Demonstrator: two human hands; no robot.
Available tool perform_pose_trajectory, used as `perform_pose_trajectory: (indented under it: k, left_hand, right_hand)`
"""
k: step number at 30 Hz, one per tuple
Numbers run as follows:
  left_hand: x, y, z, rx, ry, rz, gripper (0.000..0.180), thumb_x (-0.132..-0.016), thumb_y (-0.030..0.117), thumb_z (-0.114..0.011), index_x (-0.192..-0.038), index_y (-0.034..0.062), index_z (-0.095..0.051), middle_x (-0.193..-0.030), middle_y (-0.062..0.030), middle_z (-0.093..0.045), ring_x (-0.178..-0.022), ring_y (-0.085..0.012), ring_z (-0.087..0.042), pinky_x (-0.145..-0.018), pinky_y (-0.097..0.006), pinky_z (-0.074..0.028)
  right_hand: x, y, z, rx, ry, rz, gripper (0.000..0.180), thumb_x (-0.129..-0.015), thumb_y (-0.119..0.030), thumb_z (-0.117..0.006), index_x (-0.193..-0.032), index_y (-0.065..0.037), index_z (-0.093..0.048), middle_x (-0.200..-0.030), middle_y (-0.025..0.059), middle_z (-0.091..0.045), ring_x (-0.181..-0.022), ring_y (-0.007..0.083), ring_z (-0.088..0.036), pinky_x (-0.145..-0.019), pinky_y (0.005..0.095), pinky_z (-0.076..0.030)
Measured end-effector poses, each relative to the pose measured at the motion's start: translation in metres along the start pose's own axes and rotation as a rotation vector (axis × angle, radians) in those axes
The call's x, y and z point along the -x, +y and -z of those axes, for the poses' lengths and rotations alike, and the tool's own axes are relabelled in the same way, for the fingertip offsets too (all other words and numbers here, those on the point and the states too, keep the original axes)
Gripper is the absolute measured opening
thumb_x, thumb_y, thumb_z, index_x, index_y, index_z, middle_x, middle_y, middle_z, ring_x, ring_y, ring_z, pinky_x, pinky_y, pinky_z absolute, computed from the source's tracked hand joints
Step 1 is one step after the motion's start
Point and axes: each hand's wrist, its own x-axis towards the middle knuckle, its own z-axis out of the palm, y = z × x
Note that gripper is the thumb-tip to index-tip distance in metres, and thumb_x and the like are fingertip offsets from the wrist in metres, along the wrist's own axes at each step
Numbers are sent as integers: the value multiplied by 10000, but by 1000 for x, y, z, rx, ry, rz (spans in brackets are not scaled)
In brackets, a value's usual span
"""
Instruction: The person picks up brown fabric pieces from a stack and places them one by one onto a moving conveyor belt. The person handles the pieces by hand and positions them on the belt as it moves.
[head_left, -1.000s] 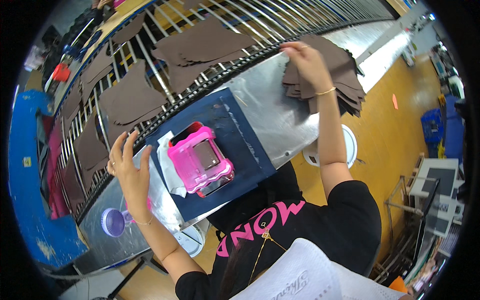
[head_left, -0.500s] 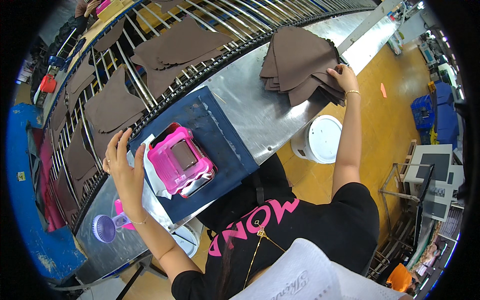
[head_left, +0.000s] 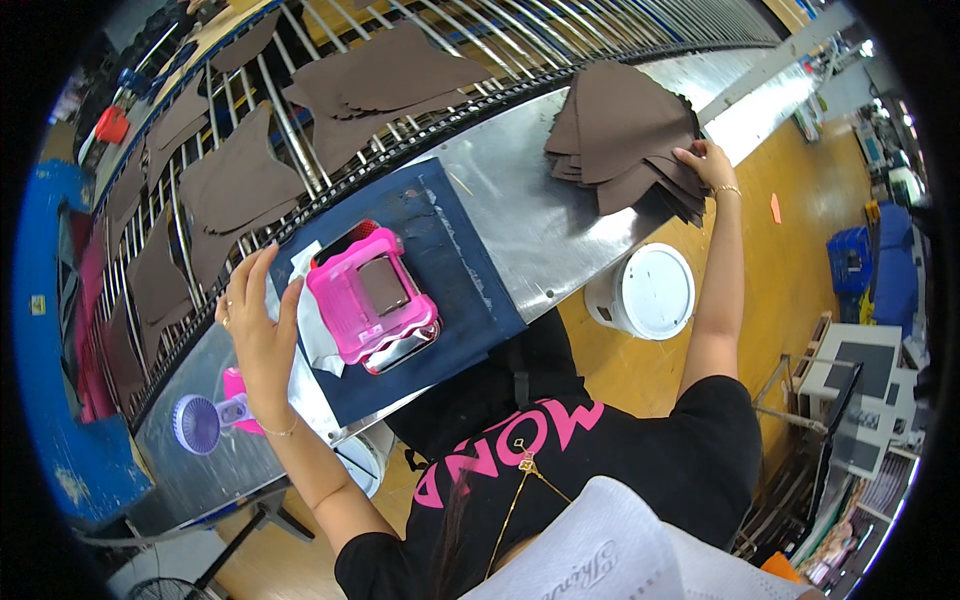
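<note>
A fanned stack of dark brown, leather-like cut pieces [head_left: 630, 135] lies on the metal table. My right hand [head_left: 714, 170] is at its right edge, thumb and fingers pinching the rim of the pieces; how many are between them is hidden. Over the left side of the table hovers my left hand [head_left: 262, 330], fingers apart and holding nothing. Closest to it is a pink plastic tray-like holder [head_left: 345, 310] with a dark brown piece in its opening. That holder sits on a shiny red-edged box [head_left: 405, 350], with white paper [head_left: 318, 345] beside it on a dark blue board [head_left: 460, 310].
Beyond the table runs a rack of metal rollers [head_left: 285, 130] carrying more brown pieces [head_left: 240, 180]. A purple handheld fan [head_left: 197, 424] lies at the left. Below the table's edge stands a white lidded bucket [head_left: 655, 290]. A pale post [head_left: 770, 65] rises behind the stack.
The whole view has shifted a little. My right hand stays at the stack's edge, and my left hand remains raised beside the pink holder with its fingers apart.
</note>
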Motion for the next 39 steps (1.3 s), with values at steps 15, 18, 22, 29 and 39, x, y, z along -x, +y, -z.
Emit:
perform_pose_trajectory:
  k: [15, 18, 22, 29, 39]
  left_hand:
    - [-3, -4, 6, 33, 76, 47, 375, -845, 253, -666, -1194, 143, -587, -1195, -59, -565, -1120, -242, -517, -995, -437, -261]
    - [-14, 4, -1, 67, 184, 22, 435, -821, 288, -695, -1212, 131, -586, -1236, -97, -528, -1107, -274, -504, -957, -425, -310]
    - [-22, 4, 9, 456, 261, 75, 511, -826, 335, -700, -1252, 89, -562, -1268, -107, -495, -1107, -234, -493, -890, -344, -401]
    - [20, -14, 68, 824, 461, 386, 202, -925, 177, -606, -1022, 1, -630, -865, -48, -648, -758, -87, -592, -659, -206, -437]
    - [62, -46, 94, 473, 612, 497, 163, -844, 136, -708, -933, 2, -685, -733, -17, -638, -614, -55, -557, -559, -164, -400]
  right_hand:
    - [101, -161, 118, -181, 76, 270, 363, -941, -271, -553, -1193, -12, -590, -785, 130, -675, -513, 125, -620, -488, 233, -436]
    - [132, -203, 122, -678, 106, 437, 334, -947, -254, -565, -1169, -7, -595, -742, 51, -640, -481, 96, -576, -467, 193, -441]
    - [176, -278, 89, -1207, -63, 551, 262, -945, -220, -571, -1096, -5, -581, -731, 33, -605, -483, 108, -578, -455, 208, -479]
    - [208, -348, -7, -1296, -251, 871, 209, -899, -207, -649, -893, -6, -591, -728, 1, -527, -707, 75, -467, -626, 223, -405]
    - [232, -367, -52, -876, -94, 1247, 219, -704, -180, -788, -700, -34, -624, -636, 73, -572, -569, 240, -480, -707, 327, -414]
